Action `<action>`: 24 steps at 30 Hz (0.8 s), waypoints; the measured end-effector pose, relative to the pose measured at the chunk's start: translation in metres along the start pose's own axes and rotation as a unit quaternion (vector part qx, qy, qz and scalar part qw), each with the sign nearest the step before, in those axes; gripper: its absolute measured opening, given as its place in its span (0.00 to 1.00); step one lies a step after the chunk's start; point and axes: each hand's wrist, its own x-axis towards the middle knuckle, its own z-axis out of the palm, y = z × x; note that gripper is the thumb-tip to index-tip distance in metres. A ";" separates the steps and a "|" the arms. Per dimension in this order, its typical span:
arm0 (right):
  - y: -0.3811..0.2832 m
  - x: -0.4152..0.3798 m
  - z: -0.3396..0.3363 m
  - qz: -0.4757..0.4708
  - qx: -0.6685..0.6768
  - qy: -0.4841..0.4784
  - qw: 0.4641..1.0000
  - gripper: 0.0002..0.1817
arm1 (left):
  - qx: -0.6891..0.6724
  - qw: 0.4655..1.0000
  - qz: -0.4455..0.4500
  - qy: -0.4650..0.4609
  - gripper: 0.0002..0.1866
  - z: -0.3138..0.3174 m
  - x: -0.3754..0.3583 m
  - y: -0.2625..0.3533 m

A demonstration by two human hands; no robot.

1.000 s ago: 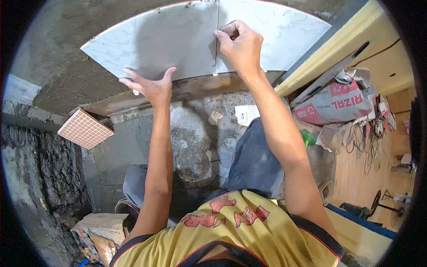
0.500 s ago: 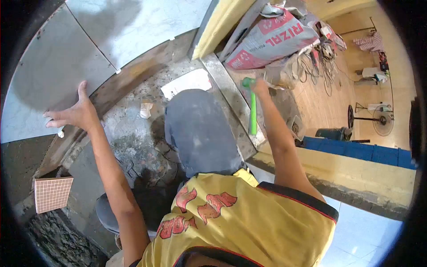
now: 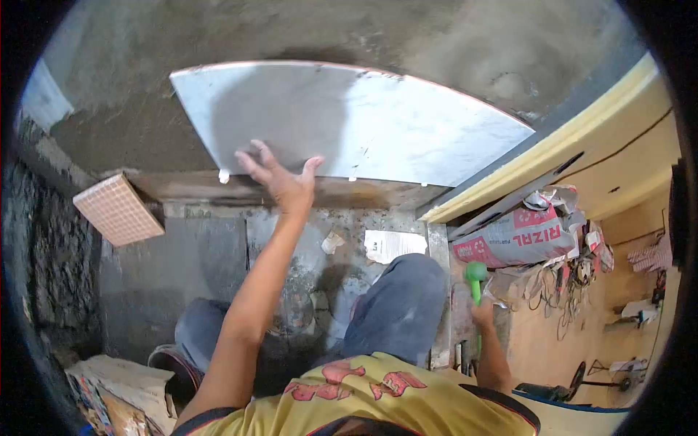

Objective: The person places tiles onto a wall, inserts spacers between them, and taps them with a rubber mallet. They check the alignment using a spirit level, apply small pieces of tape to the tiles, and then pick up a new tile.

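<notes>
My left hand (image 3: 280, 174) has its fingers spread against the lower edge of a white marbled wall tile (image 3: 396, 134). Beneath that edge sit small white spacers (image 3: 224, 176). On the right side, my right hand (image 3: 482, 314) is closed around the handle of a green mallet (image 3: 475, 272), its head pointing away from me. The mallet is held apart from the tile, near the cement bag. Grey wet-looking mortar (image 3: 320, 29) covers the wall above the tile.
A red and white cement bag (image 3: 520, 236) lies by the doorway at right. A small gridded tile (image 3: 120, 209) leans at left. Paper (image 3: 392, 245) lies on the floor beyond my knee (image 3: 403, 301). A torn cardboard box (image 3: 127, 381) stands at lower left.
My view has swung toward the wall. My right hand, earlier close to the mallet's head with the handle hanging down, now grips the handle with the head up. My left hand stays at the tile.
</notes>
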 end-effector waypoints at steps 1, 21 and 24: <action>-0.032 0.007 -0.032 -0.062 -0.002 -0.015 0.998 0.17 | -0.029 1.000 -0.004 0.000 0.70 0.001 0.000 0.002; -0.454 0.049 -0.084 -0.539 -0.045 0.000 0.841 0.24 | -0.068 0.995 0.045 0.052 0.58 0.011 -0.002 -0.015; -0.448 0.056 -0.080 -0.595 -0.042 0.018 0.802 0.26 | -0.090 0.992 0.068 0.058 0.58 0.014 -0.001 -0.019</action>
